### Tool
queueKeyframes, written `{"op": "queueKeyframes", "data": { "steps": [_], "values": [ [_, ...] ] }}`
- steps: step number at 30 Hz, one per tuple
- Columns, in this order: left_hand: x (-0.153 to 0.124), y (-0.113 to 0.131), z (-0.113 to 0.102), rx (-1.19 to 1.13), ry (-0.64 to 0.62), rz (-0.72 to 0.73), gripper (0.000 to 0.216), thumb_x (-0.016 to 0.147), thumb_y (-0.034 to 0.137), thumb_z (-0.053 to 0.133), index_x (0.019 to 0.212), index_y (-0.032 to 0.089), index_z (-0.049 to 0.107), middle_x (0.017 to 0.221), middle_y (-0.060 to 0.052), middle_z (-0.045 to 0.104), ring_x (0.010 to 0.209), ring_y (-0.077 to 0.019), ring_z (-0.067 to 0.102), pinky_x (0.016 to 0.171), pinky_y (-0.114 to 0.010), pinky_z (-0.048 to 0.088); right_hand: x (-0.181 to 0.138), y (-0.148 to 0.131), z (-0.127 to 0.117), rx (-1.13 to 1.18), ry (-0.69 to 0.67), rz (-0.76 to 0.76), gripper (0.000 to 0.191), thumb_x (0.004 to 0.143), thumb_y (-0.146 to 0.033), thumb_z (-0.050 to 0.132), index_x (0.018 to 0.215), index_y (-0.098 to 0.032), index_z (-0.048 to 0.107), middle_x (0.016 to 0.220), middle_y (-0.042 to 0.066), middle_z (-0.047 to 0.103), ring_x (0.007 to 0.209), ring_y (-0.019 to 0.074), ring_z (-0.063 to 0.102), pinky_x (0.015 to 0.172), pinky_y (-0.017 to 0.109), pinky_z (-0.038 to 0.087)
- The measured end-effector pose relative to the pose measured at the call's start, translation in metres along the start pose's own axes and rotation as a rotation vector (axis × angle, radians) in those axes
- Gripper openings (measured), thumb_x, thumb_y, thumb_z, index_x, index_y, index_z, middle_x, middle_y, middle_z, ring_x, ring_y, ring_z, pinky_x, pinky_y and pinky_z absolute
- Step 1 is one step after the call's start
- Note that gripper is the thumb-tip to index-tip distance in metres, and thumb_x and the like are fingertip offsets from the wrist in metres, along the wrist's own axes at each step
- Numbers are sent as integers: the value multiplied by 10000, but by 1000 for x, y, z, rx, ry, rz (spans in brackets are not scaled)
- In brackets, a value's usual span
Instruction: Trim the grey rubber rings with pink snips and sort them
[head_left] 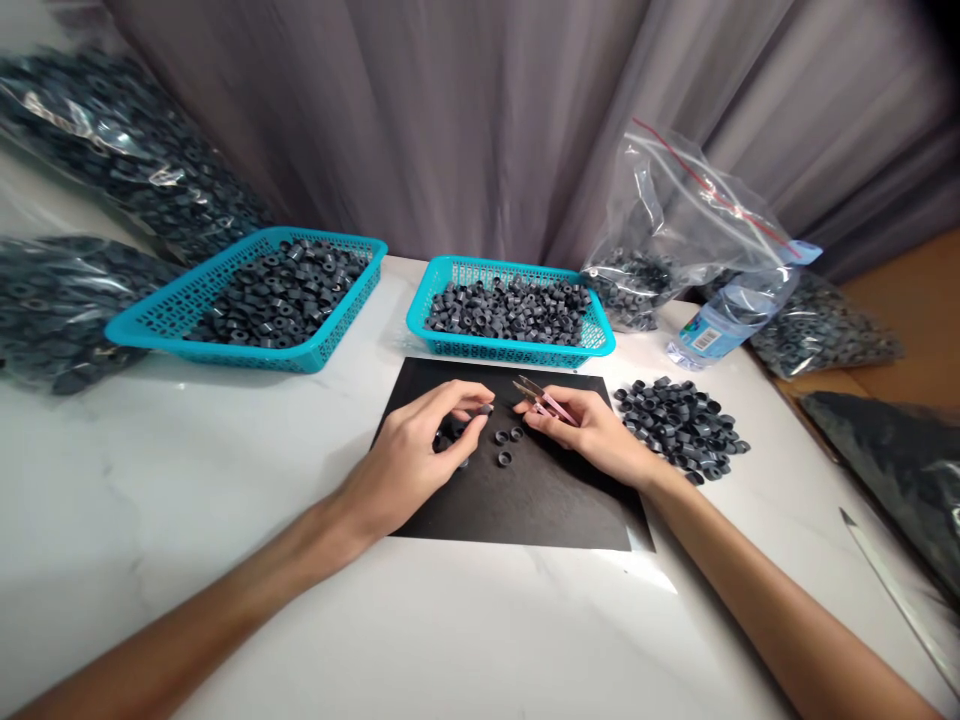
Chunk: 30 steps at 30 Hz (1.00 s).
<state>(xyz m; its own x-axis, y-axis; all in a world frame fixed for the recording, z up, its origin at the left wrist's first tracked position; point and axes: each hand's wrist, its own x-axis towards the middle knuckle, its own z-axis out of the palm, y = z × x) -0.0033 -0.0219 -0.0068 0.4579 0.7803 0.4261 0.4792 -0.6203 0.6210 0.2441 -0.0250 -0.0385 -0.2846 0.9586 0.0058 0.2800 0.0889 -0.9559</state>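
Observation:
Between thumb and fingertips, my left hand (427,440) pinches a small dark rubber-like cap (486,409) above a black mat (525,510). My right hand (589,430) is closed around pink-handled thread snips (546,402), whose blades point up and left toward the left hand. Between the hands, a few loose dark ring-shaped caps (505,459) lie on the mat. More dark caps (448,436) sit under the left hand, partly hidden by its fingers. Right of the right hand, a heap of dark caps (679,425) rests on the table.
A turquoise basket (322,350) of dark parts stands at left, another turquoise basket (517,353) behind the mat. Bulging plastic bags (127,140) fill the left side. At right are a zip bag (637,270), a water bottle (724,320) and another filled bag (892,460). A grey curtain (450,120) hangs behind.

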Motion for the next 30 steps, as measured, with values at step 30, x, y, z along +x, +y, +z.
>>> {"op": "queueKeyframes", "data": {
  "steps": [30],
  "values": [
    [21,-36,-27,228,-81,-175,208,936,423,654,1007,230,686,1023,-49,761,1005,-265,692,954,-401,487,0,0,2,-65,3,-32,394,922,-530,670,1075,-175,744,880,19,679,764,167,568,708,285,424]
  ]
}}
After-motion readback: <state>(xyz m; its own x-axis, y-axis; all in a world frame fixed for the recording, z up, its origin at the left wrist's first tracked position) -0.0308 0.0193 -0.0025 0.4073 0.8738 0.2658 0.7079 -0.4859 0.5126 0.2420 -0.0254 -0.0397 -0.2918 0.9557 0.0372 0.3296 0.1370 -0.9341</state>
